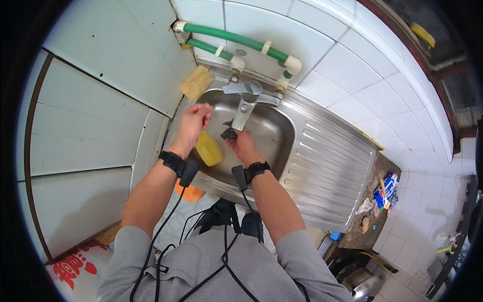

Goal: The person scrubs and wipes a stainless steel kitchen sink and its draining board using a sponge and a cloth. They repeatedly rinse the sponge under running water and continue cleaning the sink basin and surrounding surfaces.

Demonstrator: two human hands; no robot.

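My right hand [244, 146] is low in the stainless steel sink [264, 158], under the spout of the mixer tap [243, 111]. Its fingers hold a dark, speckled, mesh-like clump [228, 135]; what it is made of cannot be told. Above the basin's left side is my left hand [193, 124], its fingers curled in and nothing visible in them. Just below that hand a yellow plastic container [209, 149] rests in the basin, against its left side. The tap lever [236, 89] points left. Both wrists wear black straps with cables.
A tan sponge-like block [197, 83] sits at the sink's back left corner. Green pipes [234, 37] run along the tiled wall. To the right are the ribbed drainboard [324, 162] and a stone counter with a blue packet [385, 191]. An orange round thing [190, 191] is below the sink.
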